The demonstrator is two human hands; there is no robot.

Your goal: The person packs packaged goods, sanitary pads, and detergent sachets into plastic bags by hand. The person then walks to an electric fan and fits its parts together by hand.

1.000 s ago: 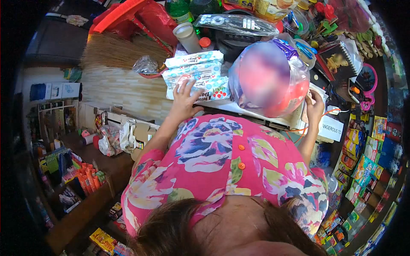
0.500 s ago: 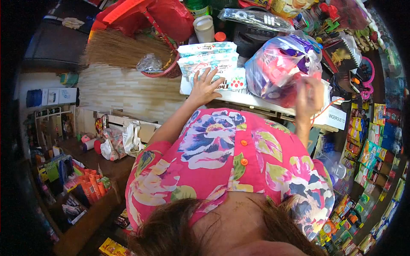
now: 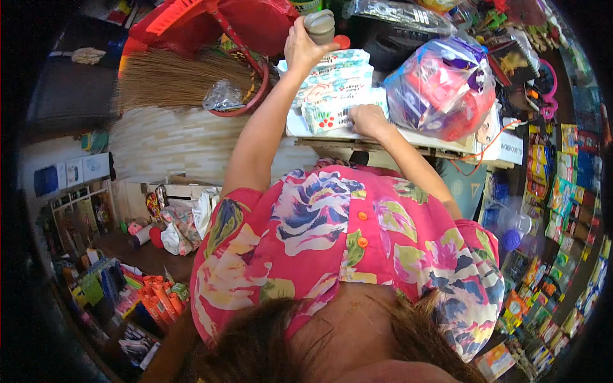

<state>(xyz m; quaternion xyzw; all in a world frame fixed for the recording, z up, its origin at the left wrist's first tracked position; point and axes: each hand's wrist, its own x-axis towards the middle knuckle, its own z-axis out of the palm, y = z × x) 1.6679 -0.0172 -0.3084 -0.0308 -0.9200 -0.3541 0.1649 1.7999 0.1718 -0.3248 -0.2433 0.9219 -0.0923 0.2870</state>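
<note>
Several white and green printed packets (image 3: 341, 80) with red fruit pictures stand in a row on a white surface (image 3: 306, 127). My right hand (image 3: 370, 120), fingers curled in, is closed at the right end of the front packet (image 3: 327, 120). At the back left of the row, my left hand (image 3: 303, 48) reaches up beside a grey-lidded jar (image 3: 321, 27). Its thumb stretches right, apart from the fingers, over the rear packet. The jar and packets partly hide those fingertips. A clear plastic bag (image 3: 440, 89) of pink and purple items sits right of the packets.
A straw broom (image 3: 172, 83) and a red basket (image 3: 246, 108) stand left of the packets. Behind is a plastic-wrapped dark item (image 3: 396, 19). An orange cord (image 3: 479, 167) hangs off the right edge. Hanging packets (image 3: 565, 185) line the right side.
My left hand has moved from the packets' front to their back beside the jar. My right hand has left the plastic bag for the front packet, whose fruit picture now shows at its left.
</note>
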